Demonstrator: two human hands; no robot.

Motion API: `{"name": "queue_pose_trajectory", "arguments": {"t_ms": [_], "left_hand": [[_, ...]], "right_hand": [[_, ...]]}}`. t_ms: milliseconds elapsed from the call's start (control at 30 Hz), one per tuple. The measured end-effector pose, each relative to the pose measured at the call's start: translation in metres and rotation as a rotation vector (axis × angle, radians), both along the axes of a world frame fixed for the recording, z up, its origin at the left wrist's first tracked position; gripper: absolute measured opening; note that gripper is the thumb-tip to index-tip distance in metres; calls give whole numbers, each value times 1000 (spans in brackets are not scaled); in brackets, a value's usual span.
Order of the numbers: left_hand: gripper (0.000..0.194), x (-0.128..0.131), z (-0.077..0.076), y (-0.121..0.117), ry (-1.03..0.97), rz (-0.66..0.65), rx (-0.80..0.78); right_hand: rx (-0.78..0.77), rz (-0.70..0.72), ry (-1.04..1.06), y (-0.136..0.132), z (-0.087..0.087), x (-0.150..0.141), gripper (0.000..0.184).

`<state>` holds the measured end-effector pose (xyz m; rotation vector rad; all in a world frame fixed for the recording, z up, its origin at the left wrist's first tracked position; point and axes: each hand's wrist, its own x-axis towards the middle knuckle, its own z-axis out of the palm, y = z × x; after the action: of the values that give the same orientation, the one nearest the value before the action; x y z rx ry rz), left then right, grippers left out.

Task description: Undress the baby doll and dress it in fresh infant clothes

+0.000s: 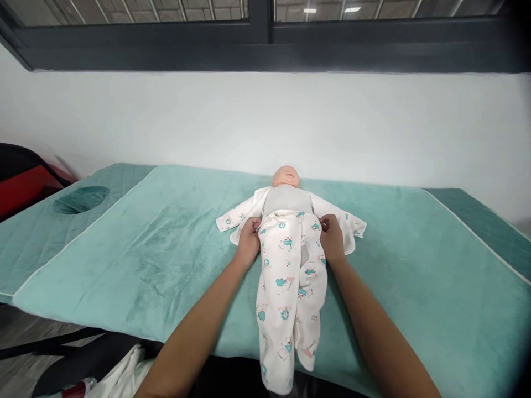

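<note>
A baby doll (286, 177) lies on its back, its head toward the wall. Its grey torso shows inside a spread-open white jacket (327, 205) with printed cuffs. White baby pants (284, 260) with teal and pink animal prints cover its lower body, and the legs hang a little past the front edge. At the waist's left side, my left hand (249, 240) is closed with its fingertips pinching the pants. My right hand (332, 240) is closed at the opposite side, thumb and fingers on the pants' edge. A grey patch shows through a gap at the crotch.
The padded table has a green plush cover (136, 243) with a face hole (82, 199) at its left end. Behind it stand a white wall (199, 121) and a dark window frame (166, 50). A black chair (87, 359) with white cloth (124, 376) is below the front edge.
</note>
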<state>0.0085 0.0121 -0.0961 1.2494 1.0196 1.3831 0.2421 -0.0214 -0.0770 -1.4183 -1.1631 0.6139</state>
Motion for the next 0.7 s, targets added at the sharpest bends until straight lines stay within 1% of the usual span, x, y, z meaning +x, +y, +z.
{"name": "queue_pose_trajectory", "arguments": {"t_ms": [67, 133, 233, 267, 333, 400, 433, 567, 633, 700], "left_hand": [[16, -2, -1, 1, 23, 24, 5], [17, -4, 1, 1, 27, 33, -11], [23, -9, 7, 0, 10, 18, -9], [25, -11, 9, 0, 14, 8, 15], [28, -14, 14, 1, 50, -20, 94], [28, -18, 19, 4, 106, -62, 181], [27, -20, 22, 6, 140, -87, 214], [20, -27, 36, 17, 328, -170, 266], [16, -27, 43, 25, 442, -147, 282], [15, -25, 49, 34, 524, -73, 297]], "right_hand": [[25, 66, 15, 1, 0, 1, 14], [11, 186, 55, 1, 0, 3, 13], [-21, 342, 220, 0, 0, 7, 14], [-27, 367, 269, 0, 0, 8, 15], [-25, 363, 306, 0, 1, 11, 13], [-13, 348, 256, 2, 3, 14, 14], [-5, 364, 207, 4, 5, 16, 14], [61, 578, -48, 13, 20, 26, 11], [99, 640, -148, 17, 31, 28, 10], [122, 648, -214, 22, 41, 27, 11]]}}
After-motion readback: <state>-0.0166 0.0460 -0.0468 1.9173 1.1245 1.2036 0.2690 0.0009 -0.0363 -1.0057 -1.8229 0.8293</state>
